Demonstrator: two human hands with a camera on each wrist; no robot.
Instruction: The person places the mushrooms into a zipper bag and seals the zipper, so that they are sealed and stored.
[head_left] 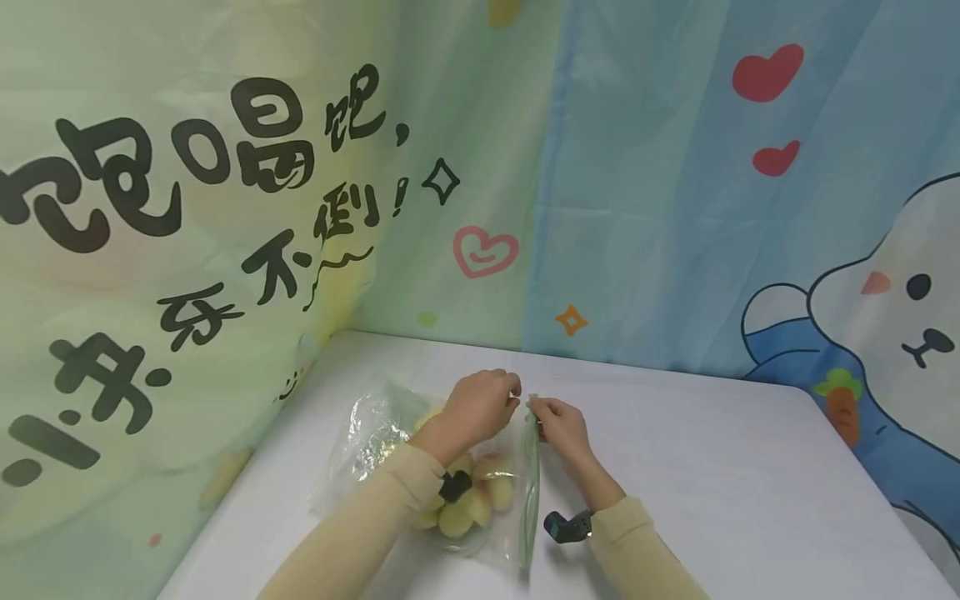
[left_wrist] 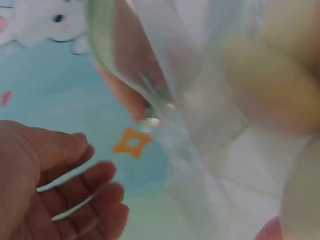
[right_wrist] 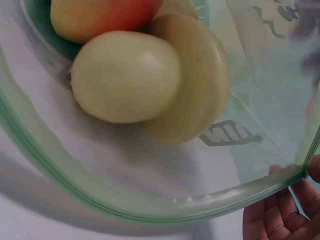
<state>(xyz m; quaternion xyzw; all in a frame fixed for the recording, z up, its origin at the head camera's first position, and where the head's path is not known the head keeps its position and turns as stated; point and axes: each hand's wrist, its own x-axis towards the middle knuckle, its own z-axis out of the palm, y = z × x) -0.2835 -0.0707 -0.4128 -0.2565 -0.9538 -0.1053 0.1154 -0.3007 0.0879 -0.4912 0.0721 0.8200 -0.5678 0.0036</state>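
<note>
A clear zip bag (head_left: 352,442) with a green zip strip (head_left: 529,508) along its right edge lies on the table. Inside are several pale yellow fruits (right_wrist: 125,77), one flushed red (right_wrist: 105,17); their exact kind is unclear. My right hand (head_left: 564,427) pinches the far corner of the zip edge between thumb and fingers, seen also at lower right in the right wrist view. The left hand (head_left: 483,406) hovers above the bag near that corner, its fingers loosely bent and holding nothing in the left wrist view. The bag's mouth gapes in the right wrist view.
The white tabletop (head_left: 712,467) extends to the right of the bag. A printed cloth (head_left: 637,208) hangs behind and on the left. Dark wrist cameras sit on the left wrist (head_left: 453,486) and the right wrist (head_left: 567,527). A dark green curved shape (right_wrist: 42,25) shows beside the fruits.
</note>
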